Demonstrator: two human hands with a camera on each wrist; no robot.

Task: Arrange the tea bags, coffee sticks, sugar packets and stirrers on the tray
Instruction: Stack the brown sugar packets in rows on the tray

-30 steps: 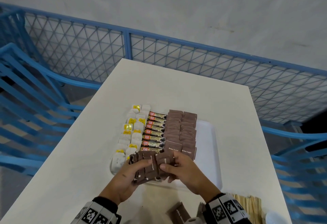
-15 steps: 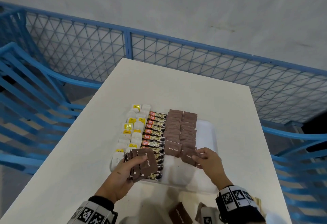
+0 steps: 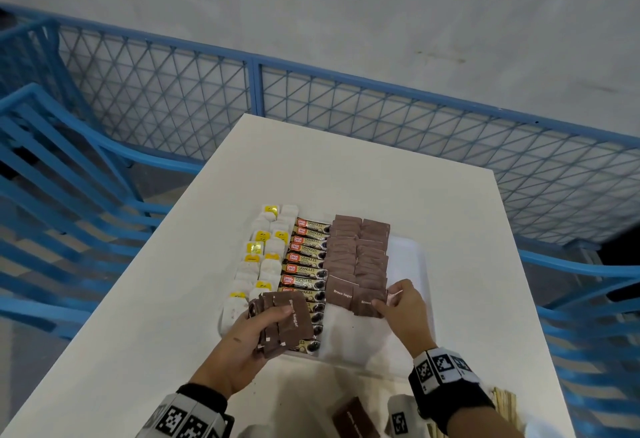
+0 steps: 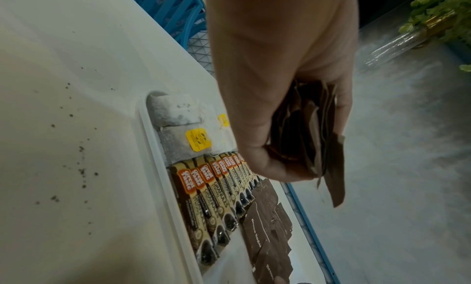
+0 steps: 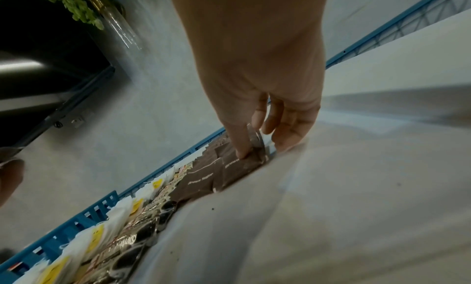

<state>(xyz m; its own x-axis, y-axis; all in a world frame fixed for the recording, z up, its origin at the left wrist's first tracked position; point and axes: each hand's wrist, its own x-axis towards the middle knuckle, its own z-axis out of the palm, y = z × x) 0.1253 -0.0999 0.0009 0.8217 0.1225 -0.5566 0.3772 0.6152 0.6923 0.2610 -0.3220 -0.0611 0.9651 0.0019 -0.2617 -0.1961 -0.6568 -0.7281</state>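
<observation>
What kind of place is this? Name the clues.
Probably a staged work area, not a kitchen: a plain white table fenced by a blue mesh barrier on a bare concrete floor.

Trays (image 3: 417,257): one
Tea bag columns (image 3: 265,257): two
Coffee stick columns (image 3: 306,264): one
Sugar packet columns on tray (image 3: 358,254): two
Loose sugar packets (image 3: 353,418) on table: one visible
Hands: two

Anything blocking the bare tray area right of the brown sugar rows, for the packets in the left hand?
Nothing visible. The tray is bare right of the sugar rows; the right hand pinches the nearest packet at their near end. The left hand holds its stack over the coffee sticks.
</observation>
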